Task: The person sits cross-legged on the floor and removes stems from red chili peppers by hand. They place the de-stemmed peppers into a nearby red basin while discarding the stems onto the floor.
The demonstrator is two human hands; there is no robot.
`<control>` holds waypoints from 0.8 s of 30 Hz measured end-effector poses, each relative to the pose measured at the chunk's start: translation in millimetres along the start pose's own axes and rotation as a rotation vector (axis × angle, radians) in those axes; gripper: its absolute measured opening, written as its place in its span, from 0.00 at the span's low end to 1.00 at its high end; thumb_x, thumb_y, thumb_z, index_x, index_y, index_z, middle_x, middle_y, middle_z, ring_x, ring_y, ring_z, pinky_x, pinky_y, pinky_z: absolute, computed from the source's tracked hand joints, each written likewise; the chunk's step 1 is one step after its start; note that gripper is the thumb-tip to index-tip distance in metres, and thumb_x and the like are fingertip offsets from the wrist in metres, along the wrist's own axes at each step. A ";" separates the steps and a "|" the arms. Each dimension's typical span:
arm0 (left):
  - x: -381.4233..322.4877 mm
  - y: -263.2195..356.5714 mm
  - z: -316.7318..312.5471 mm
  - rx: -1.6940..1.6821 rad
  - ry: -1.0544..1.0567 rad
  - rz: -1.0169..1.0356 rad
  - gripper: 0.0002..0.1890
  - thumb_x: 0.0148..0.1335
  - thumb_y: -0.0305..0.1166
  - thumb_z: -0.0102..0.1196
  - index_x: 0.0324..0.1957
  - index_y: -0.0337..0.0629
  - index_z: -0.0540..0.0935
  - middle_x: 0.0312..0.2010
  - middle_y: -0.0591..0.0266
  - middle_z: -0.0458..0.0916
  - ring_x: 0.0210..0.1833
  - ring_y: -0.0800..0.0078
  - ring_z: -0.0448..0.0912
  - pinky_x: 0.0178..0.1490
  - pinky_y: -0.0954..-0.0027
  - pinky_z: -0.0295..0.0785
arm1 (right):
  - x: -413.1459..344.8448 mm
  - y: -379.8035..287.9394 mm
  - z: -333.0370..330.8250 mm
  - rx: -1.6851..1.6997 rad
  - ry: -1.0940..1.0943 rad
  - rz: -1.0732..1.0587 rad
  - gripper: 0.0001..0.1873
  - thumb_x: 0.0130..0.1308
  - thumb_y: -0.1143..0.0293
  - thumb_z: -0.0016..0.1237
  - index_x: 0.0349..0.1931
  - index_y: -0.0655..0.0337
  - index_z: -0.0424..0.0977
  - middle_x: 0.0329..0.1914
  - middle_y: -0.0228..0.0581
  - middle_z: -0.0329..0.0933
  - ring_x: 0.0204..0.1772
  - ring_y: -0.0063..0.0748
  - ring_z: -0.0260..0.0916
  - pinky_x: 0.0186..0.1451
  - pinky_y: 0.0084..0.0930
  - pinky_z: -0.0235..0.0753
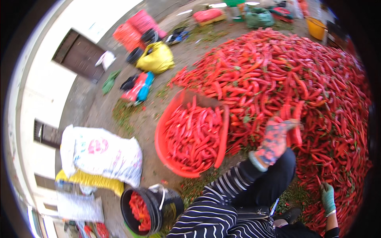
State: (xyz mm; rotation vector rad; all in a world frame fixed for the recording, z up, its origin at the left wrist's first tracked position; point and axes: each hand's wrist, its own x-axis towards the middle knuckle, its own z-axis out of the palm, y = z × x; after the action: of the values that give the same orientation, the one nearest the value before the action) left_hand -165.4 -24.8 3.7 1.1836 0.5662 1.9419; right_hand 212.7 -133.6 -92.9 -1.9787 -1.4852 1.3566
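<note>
My left hand (275,136), in a patterned pink and grey glove, grips several long red chili peppers (297,111) above my bent knee. They are slightly blurred. Lower on the right, my right hand (327,197) in a green glove reaches the edge of a large heap of red chili peppers (268,68). A pepper lies at its fingertips, but whether the fingers hold it is unclear. Left of my left hand stands a red plastic tub (160,145), its inside largely filled with chili peppers (193,136).
A black bucket (175,199) holding red pepper pieces lies tilted near my side. Stuffed white sacks (104,154) rest on a yellow sack (89,181) by the wall. Farther off are a yellow bag (156,58), red sacks (129,37) and an orange-yellow bucket (315,28). Stems and leaves litter the ground.
</note>
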 end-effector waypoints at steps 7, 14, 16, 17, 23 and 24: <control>-120.2 164.1 -224.4 1.538 -0.065 -0.038 0.21 0.45 0.18 0.47 0.44 0.39 0.81 0.42 0.49 0.82 0.48 0.58 0.81 0.53 0.63 0.74 | 21.7 41.3 14.9 0.090 -0.216 -0.160 0.22 0.52 0.84 0.45 0.51 0.70 0.71 0.37 0.41 0.78 0.39 0.29 0.74 0.44 0.23 0.74; -226.8 319.8 -282.2 0.756 1.329 -0.266 0.11 0.60 0.28 0.50 0.43 0.37 0.80 0.30 0.53 0.83 0.31 0.70 0.80 0.34 0.73 0.75 | 75.0 70.1 5.8 -0.746 -0.119 -0.304 0.07 0.53 0.75 0.46 0.32 0.67 0.71 0.28 0.58 0.73 0.35 0.63 0.69 0.37 0.45 0.70; -252.3 367.4 -279.5 0.912 1.450 -0.266 0.11 0.62 0.31 0.49 0.41 0.37 0.80 0.29 0.53 0.83 0.28 0.69 0.80 0.31 0.73 0.74 | 80.8 66.8 8.5 -0.664 -0.166 -0.485 0.07 0.54 0.74 0.45 0.33 0.66 0.71 0.28 0.58 0.72 0.34 0.63 0.68 0.36 0.47 0.69; -260.3 387.7 -275.8 0.995 1.495 -0.260 0.11 0.62 0.32 0.49 0.40 0.37 0.79 0.28 0.53 0.83 0.27 0.69 0.79 0.30 0.72 0.74 | 77.4 60.2 9.2 -0.615 -0.164 -0.559 0.08 0.55 0.73 0.45 0.34 0.66 0.72 0.27 0.58 0.72 0.33 0.63 0.68 0.35 0.48 0.68; -174.5 345.2 -234.7 1.010 1.206 -0.328 0.16 0.66 0.41 0.46 0.35 0.37 0.79 0.23 0.52 0.82 0.17 0.68 0.76 0.21 0.72 0.71 | 28.8 -67.9 53.6 -0.528 0.181 -0.586 0.14 0.65 0.60 0.47 0.31 0.63 0.72 0.23 0.48 0.73 0.28 0.51 0.70 0.29 0.42 0.65; -147.4 305.2 -214.3 0.906 1.052 -0.388 0.18 0.67 0.43 0.45 0.34 0.37 0.78 0.22 0.52 0.82 0.16 0.68 0.76 0.20 0.72 0.71 | 12.4 -93.1 54.3 -0.166 0.029 -0.323 0.15 0.66 0.59 0.49 0.30 0.63 0.72 0.18 0.34 0.69 0.23 0.29 0.66 0.26 0.33 0.63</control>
State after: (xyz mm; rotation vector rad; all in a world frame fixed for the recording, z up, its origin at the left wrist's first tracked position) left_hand -433.5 -321.0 38.3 0.3007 2.1937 1.8520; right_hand 115.2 -99.5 -59.6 -1.7417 -1.8588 1.0950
